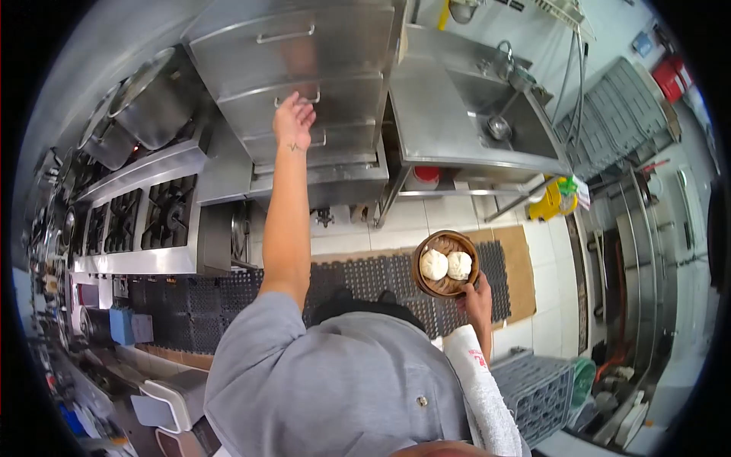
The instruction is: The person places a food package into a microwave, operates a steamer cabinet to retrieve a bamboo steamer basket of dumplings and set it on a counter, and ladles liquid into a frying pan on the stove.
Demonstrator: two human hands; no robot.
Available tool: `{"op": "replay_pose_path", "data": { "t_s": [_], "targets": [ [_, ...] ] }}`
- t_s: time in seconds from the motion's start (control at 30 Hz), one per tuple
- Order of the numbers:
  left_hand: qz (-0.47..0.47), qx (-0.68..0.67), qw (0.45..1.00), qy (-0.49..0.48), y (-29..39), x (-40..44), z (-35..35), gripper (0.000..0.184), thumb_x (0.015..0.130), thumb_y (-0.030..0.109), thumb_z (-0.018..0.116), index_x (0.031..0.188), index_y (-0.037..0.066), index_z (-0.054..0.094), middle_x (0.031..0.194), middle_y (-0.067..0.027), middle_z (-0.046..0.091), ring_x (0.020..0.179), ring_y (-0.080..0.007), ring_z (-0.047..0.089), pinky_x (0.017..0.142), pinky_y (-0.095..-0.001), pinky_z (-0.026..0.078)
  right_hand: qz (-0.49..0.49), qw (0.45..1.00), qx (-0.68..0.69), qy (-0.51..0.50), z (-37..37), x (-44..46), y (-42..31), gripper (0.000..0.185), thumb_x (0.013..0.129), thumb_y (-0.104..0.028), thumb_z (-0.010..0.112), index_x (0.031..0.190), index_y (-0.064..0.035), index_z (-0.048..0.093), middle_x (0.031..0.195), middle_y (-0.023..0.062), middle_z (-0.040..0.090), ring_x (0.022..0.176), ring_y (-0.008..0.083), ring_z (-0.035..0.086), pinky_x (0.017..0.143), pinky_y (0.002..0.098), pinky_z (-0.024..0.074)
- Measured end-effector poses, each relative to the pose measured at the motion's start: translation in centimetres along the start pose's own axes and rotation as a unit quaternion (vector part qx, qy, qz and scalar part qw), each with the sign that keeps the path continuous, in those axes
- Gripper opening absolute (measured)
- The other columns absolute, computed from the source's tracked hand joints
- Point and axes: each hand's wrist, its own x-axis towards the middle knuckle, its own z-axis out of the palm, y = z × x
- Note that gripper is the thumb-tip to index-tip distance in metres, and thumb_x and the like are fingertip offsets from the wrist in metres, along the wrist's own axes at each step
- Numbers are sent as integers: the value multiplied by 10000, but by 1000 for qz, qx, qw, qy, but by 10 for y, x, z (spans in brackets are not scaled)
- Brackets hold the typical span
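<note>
My left hand reaches forward to a stainless steel cabinet with stacked drawers. Its curled fingers are at the middle handle; whether they grip it is unclear. Low on my right side, my right hand holds the rim of a round bamboo steamer basket. Two white buns, a left one and a right one, sit side by side in the basket on a brownish liner. A white towel with red print hangs over my right shoulder.
Gas burners and large pots stand at the left. A steel sink with a ladle is at the right, near a yellow bucket. Black rubber matting covers the floor; a grey crate stands lower right.
</note>
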Motion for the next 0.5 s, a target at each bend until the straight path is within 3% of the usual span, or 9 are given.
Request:
{"op": "replay_pose_path", "data": {
  "t_s": [0.03,0.17,0.27,0.5],
  "targets": [
    [-25,0,999,21,4,-3,3,541,874,237,600,1311,0,387,1238,-170,503,1016,-292,555,823,-406,469,-29,1000,9,-7,-4,18,-10,518,805,-72,510,1308,20,422,607,114,588,398,159,535,347,284,426],
    [-54,-78,993,64,1,0,4,520,861,251,611,1286,27,412,1197,-147,497,991,-275,534,827,-411,455,-57,996,20,-58,-17,62,-43,465,801,-59,487,1260,4,447,614,102,584,408,143,522,354,267,422],
    [-58,-154,986,21,2,-6,13,554,886,246,592,1328,27,340,1265,-143,489,1075,-285,504,896,-412,424,-56,995,25,-84,-20,74,-72,491,794,-58,493,1279,1,444,624,109,588,412,147,532,356,272,425],
    [-31,-127,991,-19,-15,-12,-1,328,930,246,559,1189,89,432,1227,-95,522,981,-251,500,883,-396,434,-43,993,9,-112,-19,91,-76,545,793,-76,507,1328,-4,430,634,117,599,438,157,560,375,274,445]
  ]
}}
